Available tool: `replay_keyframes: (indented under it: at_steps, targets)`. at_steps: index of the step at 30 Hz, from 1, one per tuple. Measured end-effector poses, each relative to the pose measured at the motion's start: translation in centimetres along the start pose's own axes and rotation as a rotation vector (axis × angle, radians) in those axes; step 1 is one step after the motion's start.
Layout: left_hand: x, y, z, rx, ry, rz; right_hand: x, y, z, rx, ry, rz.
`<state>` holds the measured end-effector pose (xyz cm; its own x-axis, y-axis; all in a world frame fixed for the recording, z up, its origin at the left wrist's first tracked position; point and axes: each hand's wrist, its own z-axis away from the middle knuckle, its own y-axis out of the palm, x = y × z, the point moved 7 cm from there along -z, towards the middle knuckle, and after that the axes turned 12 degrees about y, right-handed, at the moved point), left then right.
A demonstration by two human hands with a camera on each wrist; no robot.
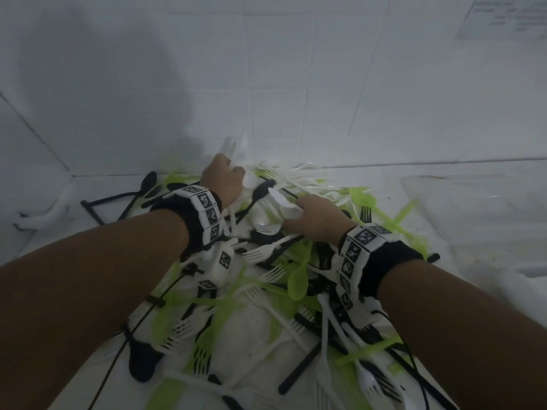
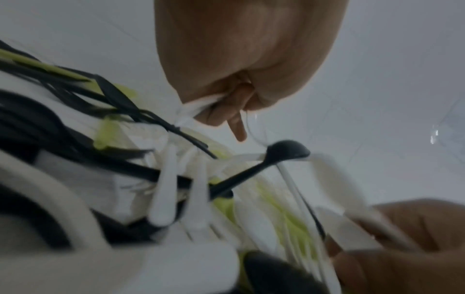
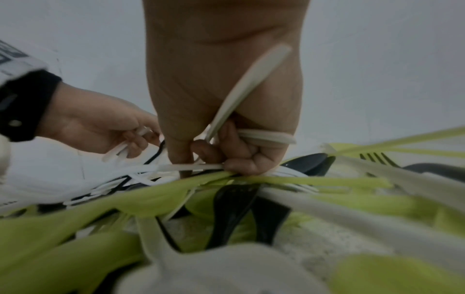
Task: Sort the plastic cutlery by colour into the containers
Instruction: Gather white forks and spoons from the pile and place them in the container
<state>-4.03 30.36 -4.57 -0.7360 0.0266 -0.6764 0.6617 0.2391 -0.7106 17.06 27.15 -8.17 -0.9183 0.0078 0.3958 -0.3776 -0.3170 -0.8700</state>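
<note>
A heap of white, black and green plastic cutlery [image 1: 266,291] covers the white surface in front of me. My left hand [image 1: 226,176] is at the far side of the heap, fingers curled round a bunch of white cutlery [image 2: 198,105]; the same white handles [image 3: 120,149] show in the right wrist view. My right hand [image 1: 313,217] is low on the heap's middle, gripping several white pieces [image 3: 251,87], one white spoon [image 1: 281,198] sticking out toward the left hand. A black spoon [image 1: 262,189] lies between the two hands.
A white tiled wall [image 1: 266,84] rises just behind the heap, meeting a side wall at the left. A clear plastic container [image 1: 473,196] stands at the right. Black spoons [image 1: 146,180] lie loose at the left. A paper sheet [image 1: 509,16] hangs on the wall, top right.
</note>
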Motion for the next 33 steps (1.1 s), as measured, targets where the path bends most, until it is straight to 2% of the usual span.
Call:
replay_keyframes:
  at_steps: [5, 7, 10, 12, 16, 18, 21, 24, 27, 29, 33]
  targets:
    - [1.5, -6.3, 0.8, -0.399, -0.025, 0.186, 0.3, 0.0, -0.1, 0.04, 0.01, 0.046]
    - [2.1, -8.4, 1.1, -0.474, -0.032, 0.261, 0.3, -0.4, 0.2, 0.016, 0.027, -0.006]
    - [2.4, -10.8, 1.5, -0.491, -0.008, 0.262, 0.3, -1.4, 0.8, -0.095, 0.083, -0.166]
    - [2.3, -11.6, 2.2, -0.47, 0.005, 0.298, 0.7, -1.9, 1.0, -0.154, 0.111, -0.196]
    - [2.3, -12.2, 4.4, -0.399, 0.016, 0.443, 2.5, -1.6, 0.6, -0.18, 0.067, -0.102]
    - [2.3, -12.3, 5.7, -0.362, 0.005, 0.548, 3.8, -1.1, 0.8, -0.148, 0.034, -0.071]
    - [1.8, -11.8, 8.0, -0.28, -0.013, 0.654, 5.5, 0.2, 1.4, -0.055, -0.066, 0.115]
    - [1.6, -11.2, 9.8, -0.234, 0.005, 0.573, 6.1, 0.8, 1.9, 0.02, -0.143, 0.244]
    - [2.3, -10.1, 10.9, -0.137, -0.062, 0.481, 6.0, 0.9, 2.1, 0.083, -0.122, 0.301]
    - [2.5, -9.2, 11.7, -0.02, -0.082, 0.441, 5.9, 0.8, 2.0, 0.059, -0.095, 0.311]
    - [2.4, -8.1, 13.5, 0.178, 0.021, 0.343, 5.5, 1.0, 1.0, 0.001, -0.018, 0.278]
